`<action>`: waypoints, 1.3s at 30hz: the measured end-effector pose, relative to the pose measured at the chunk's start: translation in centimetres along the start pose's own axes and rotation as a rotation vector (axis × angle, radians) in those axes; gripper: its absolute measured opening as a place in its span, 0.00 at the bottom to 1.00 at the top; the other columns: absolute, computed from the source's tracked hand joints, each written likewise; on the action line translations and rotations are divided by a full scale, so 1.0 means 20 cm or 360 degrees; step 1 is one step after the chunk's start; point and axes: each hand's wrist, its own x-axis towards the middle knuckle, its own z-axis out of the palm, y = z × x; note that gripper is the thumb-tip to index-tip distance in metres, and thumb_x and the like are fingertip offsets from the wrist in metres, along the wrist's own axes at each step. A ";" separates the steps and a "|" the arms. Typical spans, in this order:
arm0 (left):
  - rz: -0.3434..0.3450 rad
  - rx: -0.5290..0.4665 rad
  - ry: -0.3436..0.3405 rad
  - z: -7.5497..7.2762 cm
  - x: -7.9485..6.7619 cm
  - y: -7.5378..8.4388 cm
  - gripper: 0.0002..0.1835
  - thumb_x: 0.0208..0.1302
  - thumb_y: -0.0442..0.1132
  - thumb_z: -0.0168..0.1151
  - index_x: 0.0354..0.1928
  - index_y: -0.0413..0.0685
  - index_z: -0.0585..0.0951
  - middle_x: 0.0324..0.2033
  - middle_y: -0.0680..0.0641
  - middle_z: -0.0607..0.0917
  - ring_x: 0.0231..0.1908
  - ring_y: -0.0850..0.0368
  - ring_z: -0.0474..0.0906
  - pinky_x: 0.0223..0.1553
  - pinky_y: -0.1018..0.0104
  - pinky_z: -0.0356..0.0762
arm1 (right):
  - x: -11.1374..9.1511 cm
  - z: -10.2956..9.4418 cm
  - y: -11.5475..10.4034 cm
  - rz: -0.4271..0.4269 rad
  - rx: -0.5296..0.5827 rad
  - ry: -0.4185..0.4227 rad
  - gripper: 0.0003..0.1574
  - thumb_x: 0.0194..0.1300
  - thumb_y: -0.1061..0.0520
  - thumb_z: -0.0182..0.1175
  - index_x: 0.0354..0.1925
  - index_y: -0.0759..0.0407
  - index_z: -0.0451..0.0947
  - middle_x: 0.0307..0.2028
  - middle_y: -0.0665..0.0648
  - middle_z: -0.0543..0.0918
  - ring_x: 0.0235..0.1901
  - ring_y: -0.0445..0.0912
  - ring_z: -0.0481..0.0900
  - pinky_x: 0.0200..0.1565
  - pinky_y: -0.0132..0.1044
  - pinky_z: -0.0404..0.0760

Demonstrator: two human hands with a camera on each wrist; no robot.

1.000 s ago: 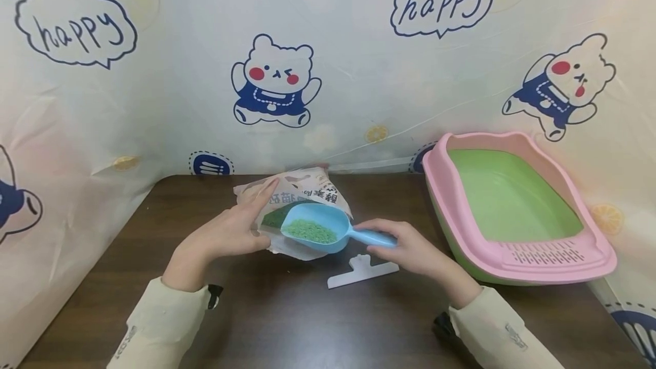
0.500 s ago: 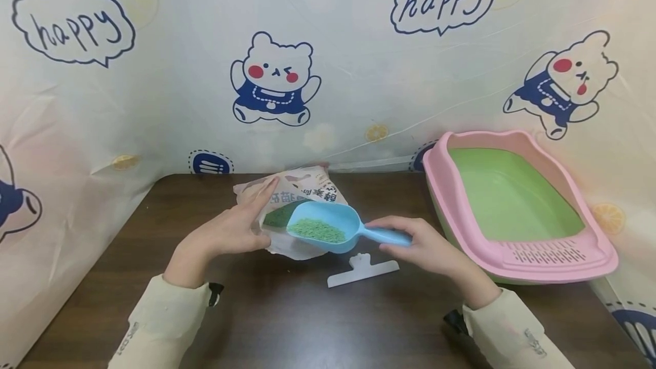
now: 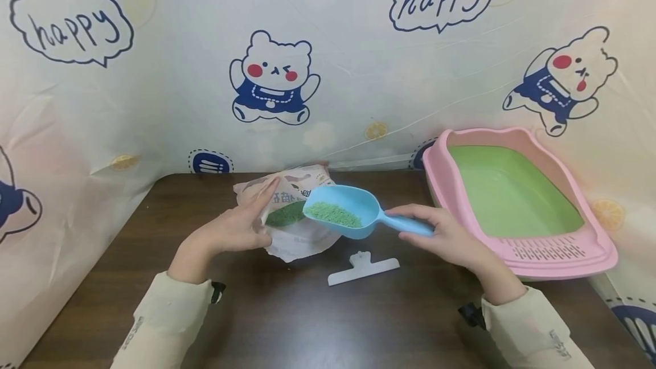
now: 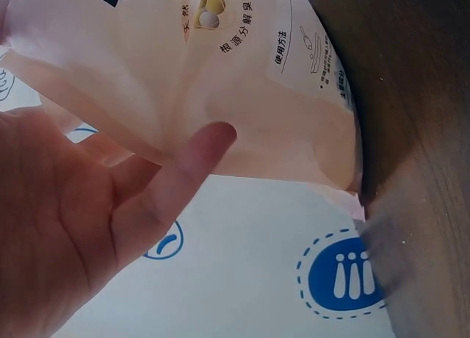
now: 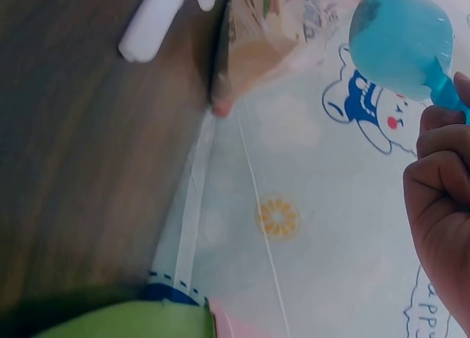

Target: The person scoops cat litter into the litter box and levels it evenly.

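Observation:
My right hand [image 3: 451,238] grips the handle of a light-blue scoop [image 3: 366,204], which carries a heap of green cat litter pellets [image 3: 333,215]. The scoop is raised in front of the right side of an open litter bag [image 3: 302,246]. More green pellets show in the bag's mouth. At the bag's left edge, my left hand [image 3: 225,232] holds the mouth, its thumb on one side of the film in the left wrist view and the fingers partly hidden behind. In the right wrist view the scoop's underside shows above my curled right fingers [image 5: 440,154].
A white sealing clip [image 3: 363,268] lies on the dark wooden table [image 3: 287,323] in front of the bag. At the right stands a litter box [image 3: 517,198] with a pink rim and green tub. A printed cloth [image 3: 359,73] hangs behind the table.
My right hand has moved right and slightly up with the loaded scoop, uncovering more of the bag's mouth. My left hand has stayed at the bag.

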 end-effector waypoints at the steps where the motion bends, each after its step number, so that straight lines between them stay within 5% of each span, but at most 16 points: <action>1: 0.0001 -0.0003 -0.0002 0.00 0.00 0.00 0.59 0.56 0.39 0.64 0.79 0.69 0.33 0.80 0.51 0.37 0.33 0.51 0.76 0.28 0.61 0.74 | -0.01 -0.02 0.00 0.0034 0.0008 0.0005 0.26 0.63 0.60 0.67 0.59 0.47 0.79 0.52 0.51 0.84 0.42 0.44 0.79 0.41 0.34 0.80; 8: -0.0021 -0.0015 -0.0013 -0.01 0.01 -0.01 0.60 0.55 0.40 0.64 0.79 0.69 0.33 0.80 0.52 0.38 0.29 0.53 0.75 0.27 0.61 0.73 | -0.05 -0.11 -0.01 0.0081 0.0042 0.0081 0.24 0.65 0.62 0.64 0.60 0.51 0.79 0.47 0.51 0.83 0.39 0.45 0.76 0.39 0.34 0.79; 12: -0.0031 0.0000 0.0000 0.00 0.01 -0.01 0.60 0.55 0.41 0.65 0.78 0.70 0.32 0.80 0.48 0.40 0.35 0.50 0.77 0.30 0.61 0.73 | -0.08 -0.16 0.00 0.0080 0.0077 0.0118 0.24 0.66 0.64 0.63 0.60 0.57 0.78 0.42 0.46 0.80 0.37 0.44 0.74 0.36 0.33 0.78; 21: -0.0032 -0.0017 0.0086 0.01 0.00 -0.02 0.64 0.52 0.42 0.65 0.77 0.71 0.27 0.79 0.42 0.37 0.47 0.46 0.75 0.32 0.62 0.74 | -0.15 -0.27 0.02 0.0017 -0.0036 0.0278 0.27 0.62 0.70 0.63 0.60 0.63 0.78 0.48 0.35 0.83 0.42 0.37 0.76 0.42 0.25 0.78; 39: -0.0084 -0.0119 0.0041 0.02 -0.01 -0.04 0.63 0.53 0.41 0.63 0.76 0.74 0.26 0.79 0.41 0.44 0.31 0.53 0.77 0.25 0.59 0.73 | -0.31 -0.50 0.08 0.0144 -0.0259 0.0560 0.29 0.58 0.72 0.66 0.59 0.63 0.79 0.49 0.29 0.83 0.44 0.26 0.80 0.40 0.18 0.78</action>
